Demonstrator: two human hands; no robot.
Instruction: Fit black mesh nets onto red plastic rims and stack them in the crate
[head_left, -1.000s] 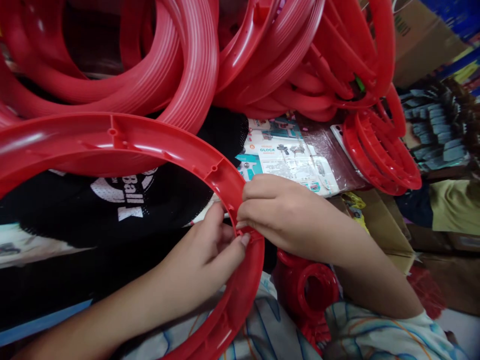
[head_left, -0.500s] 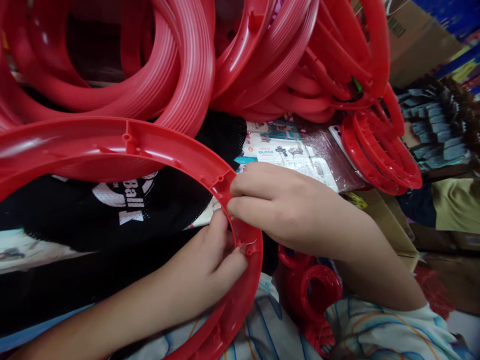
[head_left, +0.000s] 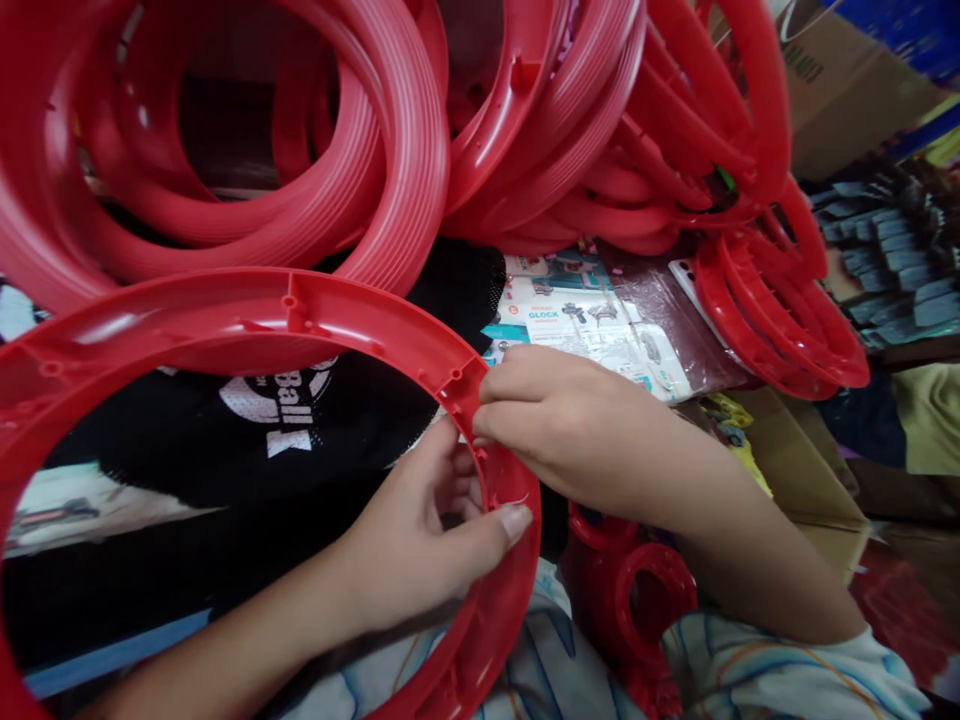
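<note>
A large red plastic ring point(head_left: 217, 300) lies with its hollow, ribbed side facing up. My left hand point(head_left: 427, 535) grips its right part, thumb across the channel and fingers on the inner edge. By that thumb, a thin pale thread or wire point(head_left: 516, 501) sticks out over the channel. My right hand point(head_left: 551, 410) is closed in a pinch over the same channel, a little farther from me. Its fingertips are turned down into the ring, and anything between them is hidden.
Several red rings with grooved outsides point(head_left: 412, 150) are heaped at the back. Smaller red rings point(head_left: 652, 590) lie below my right arm. Black cloth with white print point(head_left: 300, 400) and a printed sheet point(head_left: 585, 320) are on the table. At right stands an open cardboard box point(head_left: 810, 470).
My left thumb has come forward from the inner edge to lie across the channel. My right hand stays pinched at the ring. The whole view has shifted slightly.
</note>
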